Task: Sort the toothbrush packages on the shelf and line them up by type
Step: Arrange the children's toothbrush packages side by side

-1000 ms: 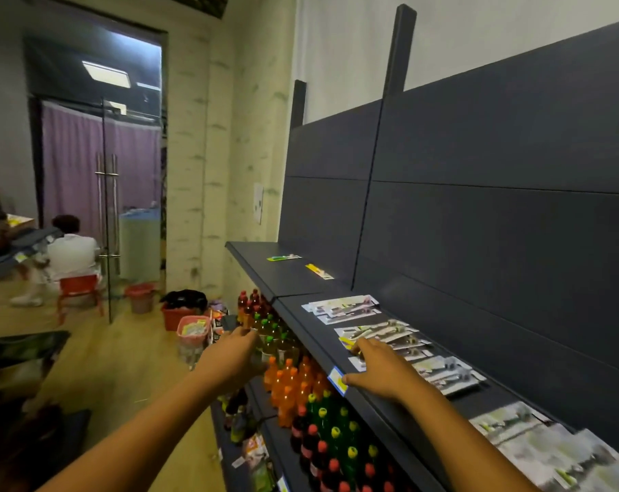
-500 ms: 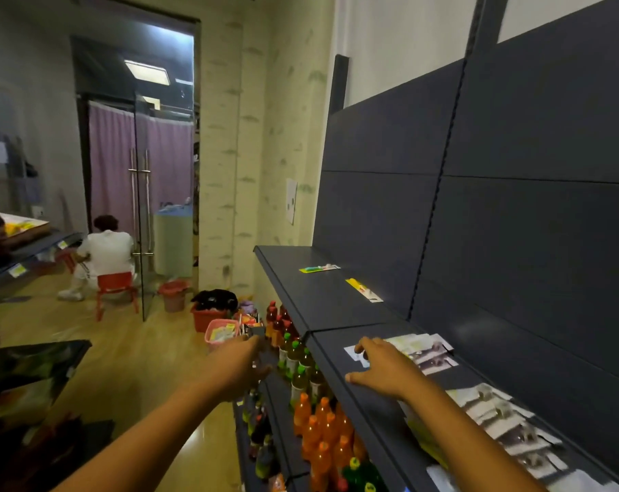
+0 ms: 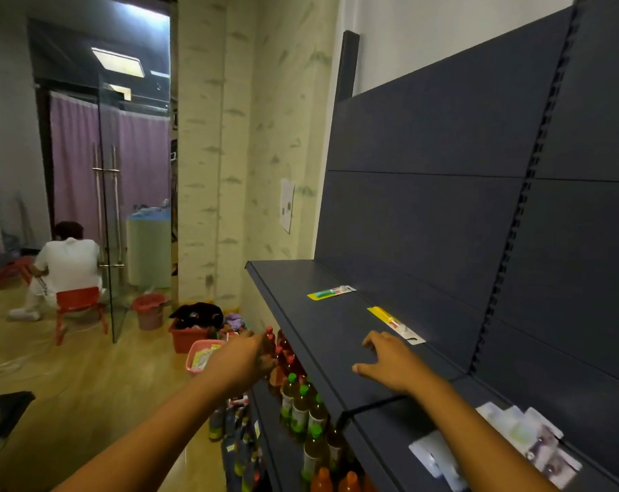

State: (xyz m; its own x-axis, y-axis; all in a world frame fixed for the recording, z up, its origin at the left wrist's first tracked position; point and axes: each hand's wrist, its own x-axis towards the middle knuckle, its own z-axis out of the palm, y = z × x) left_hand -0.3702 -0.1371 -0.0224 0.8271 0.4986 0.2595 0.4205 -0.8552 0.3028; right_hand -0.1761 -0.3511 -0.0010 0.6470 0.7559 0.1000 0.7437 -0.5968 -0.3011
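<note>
On the shelf (image 3: 301, 314) — right hand (image 3: 389, 363) spread, fingers (image 3: 372, 340) empty.

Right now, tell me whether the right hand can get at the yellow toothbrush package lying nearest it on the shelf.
Probably yes. The right hand rests open on the shelf, its fingertips just short of the yellow toothbrush package. Only bare shelf lies between them, and the left hand is off beyond the shelf's edge.
</note>
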